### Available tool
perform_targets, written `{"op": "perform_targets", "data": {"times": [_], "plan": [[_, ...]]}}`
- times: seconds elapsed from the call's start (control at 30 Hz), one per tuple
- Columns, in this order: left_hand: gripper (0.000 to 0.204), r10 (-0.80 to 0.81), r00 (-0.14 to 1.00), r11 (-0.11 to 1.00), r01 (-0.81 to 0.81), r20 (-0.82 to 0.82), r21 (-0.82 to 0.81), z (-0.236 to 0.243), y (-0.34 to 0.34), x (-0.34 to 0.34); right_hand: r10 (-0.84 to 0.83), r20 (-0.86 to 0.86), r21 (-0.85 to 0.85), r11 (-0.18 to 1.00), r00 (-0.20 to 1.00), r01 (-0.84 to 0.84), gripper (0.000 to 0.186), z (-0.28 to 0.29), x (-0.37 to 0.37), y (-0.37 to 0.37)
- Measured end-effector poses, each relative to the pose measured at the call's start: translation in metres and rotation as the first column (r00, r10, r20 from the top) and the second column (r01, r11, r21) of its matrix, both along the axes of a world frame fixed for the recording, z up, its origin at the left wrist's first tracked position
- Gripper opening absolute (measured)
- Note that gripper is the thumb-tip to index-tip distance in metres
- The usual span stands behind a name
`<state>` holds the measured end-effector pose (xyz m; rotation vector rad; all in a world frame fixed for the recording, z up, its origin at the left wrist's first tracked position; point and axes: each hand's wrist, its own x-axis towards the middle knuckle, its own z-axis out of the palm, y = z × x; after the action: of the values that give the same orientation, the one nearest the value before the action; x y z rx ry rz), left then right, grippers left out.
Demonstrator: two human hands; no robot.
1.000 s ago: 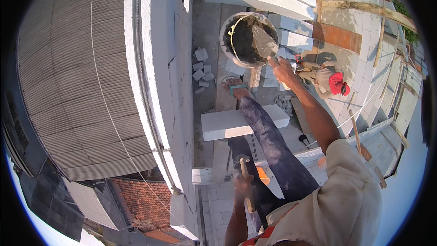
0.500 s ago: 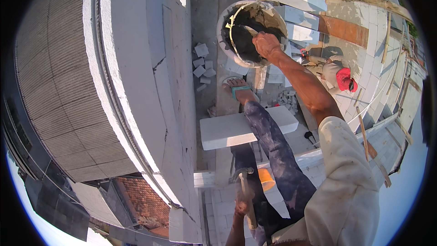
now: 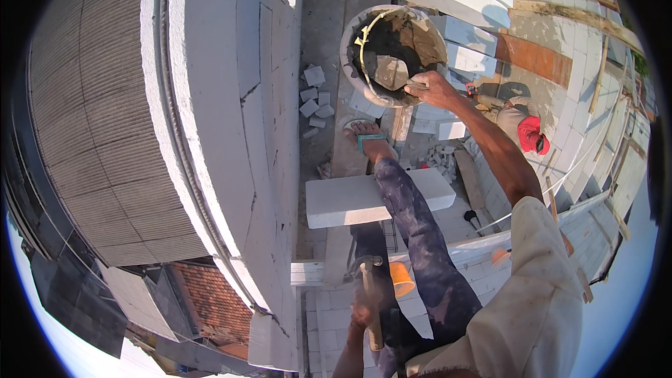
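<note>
My right hand (image 3: 434, 89) is closed around the handle of a trowel (image 3: 390, 72), at the near right side of a round bucket (image 3: 348, 63). The trowel's flat blade, coated in grey, lies inside the bucket against dark wet mortar (image 3: 381, 36). A pale yellow cord handle crosses the bucket's opening. Low in the view, my left hand (image 3: 364, 306) grips a hammer (image 3: 369, 287) by its wooden shaft, head pointing away from me, beside my leg. Between the hammer and the bucket lies a long white block (image 3: 343, 203), partly covered by my leg.
A tall white block wall (image 3: 217, 84) runs along my left, with a corrugated roof (image 3: 98, 133) beyond it. Broken block pieces (image 3: 315, 91) lie near my foot. An orange bucket (image 3: 401, 278) is below. At the right another person in a red cap (image 3: 532, 134) bends low.
My right hand has drawn back toward the bucket's near right rim, and the trowel blade now shows flat within it. The left hand still holds the hammer, slightly shifted left.
</note>
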<state>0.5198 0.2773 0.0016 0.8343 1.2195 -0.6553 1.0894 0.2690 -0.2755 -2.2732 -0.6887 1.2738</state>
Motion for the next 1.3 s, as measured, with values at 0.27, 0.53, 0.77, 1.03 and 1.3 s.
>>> {"op": "perform_targets", "data": {"times": [0.27, 0.53, 0.77, 1.03, 1.3], "plan": [[0.025, 0.06, 0.998, 0.998, -0.059, -0.029, 0.028, -0.008, -0.023, -0.016, -0.031, 0.176, 0.206, 0.979, 0.984, -0.006, 0.034, 0.052, -0.001, -0.041], [0.027, -0.012, 1.0, 0.992, 0.011, 0.008, 0.126, -0.006, -0.034, -0.025, 0.104, 0.152, 0.163, 0.978, 0.983, -0.129, 0.019, 0.217, -0.051, -0.038], [0.038, -0.284, 0.959, 0.898, 0.262, 0.012, 0.355, -0.019, -0.066, -0.043, 0.486, -0.038, 0.285, 0.843, 0.873, -0.457, 0.026, 0.294, -0.182, 0.042], [0.037, -0.112, 0.994, 0.959, 0.105, 0.015, 0.262, 0.006, -0.073, -0.044, 0.796, 0.31, 0.551, 0.295, 0.52, -0.78, 0.035, 0.327, -0.356, 0.166], [0.055, 0.255, 0.967, 0.932, -0.249, 0.014, 0.265, 0.021, -0.089, -0.06, 0.617, 0.779, 0.215, -0.092, 0.114, -0.972, 0.045, 0.327, -0.428, 0.223]]}}
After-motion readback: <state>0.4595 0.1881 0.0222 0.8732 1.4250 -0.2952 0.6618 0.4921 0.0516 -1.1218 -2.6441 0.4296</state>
